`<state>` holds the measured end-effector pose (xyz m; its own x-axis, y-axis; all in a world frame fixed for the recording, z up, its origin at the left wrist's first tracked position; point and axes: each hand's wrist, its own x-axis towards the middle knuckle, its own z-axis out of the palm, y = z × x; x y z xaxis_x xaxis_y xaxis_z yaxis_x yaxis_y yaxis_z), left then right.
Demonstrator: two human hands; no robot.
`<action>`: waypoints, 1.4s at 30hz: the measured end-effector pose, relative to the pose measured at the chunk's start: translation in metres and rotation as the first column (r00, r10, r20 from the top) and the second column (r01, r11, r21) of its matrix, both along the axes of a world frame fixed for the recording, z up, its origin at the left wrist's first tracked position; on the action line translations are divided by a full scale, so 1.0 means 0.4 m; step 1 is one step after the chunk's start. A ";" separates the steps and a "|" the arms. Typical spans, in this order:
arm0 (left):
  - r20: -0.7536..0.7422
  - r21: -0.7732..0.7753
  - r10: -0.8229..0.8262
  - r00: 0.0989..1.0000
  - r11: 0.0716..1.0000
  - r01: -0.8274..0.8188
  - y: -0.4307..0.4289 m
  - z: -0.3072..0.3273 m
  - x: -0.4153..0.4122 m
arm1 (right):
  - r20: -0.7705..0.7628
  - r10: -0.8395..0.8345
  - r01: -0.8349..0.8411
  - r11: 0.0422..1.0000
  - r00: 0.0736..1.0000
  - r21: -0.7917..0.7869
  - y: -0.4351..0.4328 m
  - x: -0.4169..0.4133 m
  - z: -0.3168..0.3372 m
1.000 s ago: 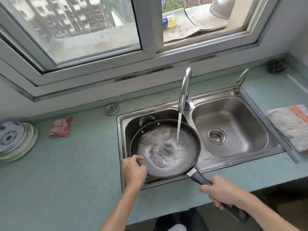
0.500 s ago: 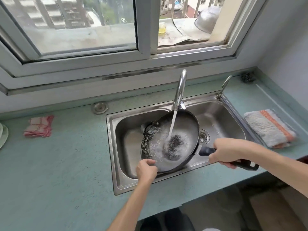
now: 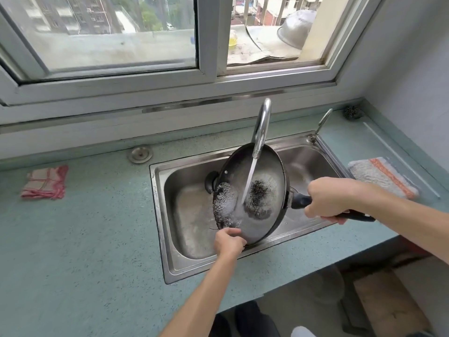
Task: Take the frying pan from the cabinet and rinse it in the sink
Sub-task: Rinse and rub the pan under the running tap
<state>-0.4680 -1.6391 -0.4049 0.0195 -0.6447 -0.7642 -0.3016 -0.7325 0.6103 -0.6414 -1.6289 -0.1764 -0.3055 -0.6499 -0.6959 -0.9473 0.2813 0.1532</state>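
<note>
Steeply Tilted Pan Under the Running Tap

Seen from the head camera, the frying pan (image 3: 255,190) stood tipped on edge over the left basin of the sink (image 3: 160,215), its round, dark, dished face turned toward the viewer. The right hand (image 3: 332,198) was clenched around the black handle (image 3: 300,201), with the pan body lying to the left of that grip and the handle's far end poking out past the wrist. The left hand (image 3: 229,240) pinched the pan's lower rim, fingers curled over the edge, the pan rising above that grip. A thin stream from the curved chrome faucet (image 3: 262,125) struck the inner surface, where foamy bubbles gathered at the low left side beside a rough black patch near the centre. The sink was brushed stainless steel, double-basined, set in a speckled pale-green worktop (image 3: 85,239). A folded pink checked cloth (image 3: 45,182) lay well to the left; a striped grey-and-orange towel (image 3: 381,176) lay to the right.
</note>
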 end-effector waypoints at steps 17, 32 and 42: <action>-0.166 0.107 0.100 0.981 0.991 -0.082 -0.031 -0.038 -0.009 | -0.047 0.052 -0.051 0.999 0.998 0.016 -0.042 -0.033 0.027; 0.056 -0.124 0.111 0.992 0.987 -0.103 -0.141 -0.013 0.253 | 0.112 0.075 -0.042 0.962 0.991 -0.271 0.013 -0.211 -0.363; 0.251 -0.348 0.161 0.954 0.935 -0.066 -0.104 0.145 0.190 | 0.232 0.100 -0.023 0.949 0.968 -0.314 -0.018 -0.268 -0.552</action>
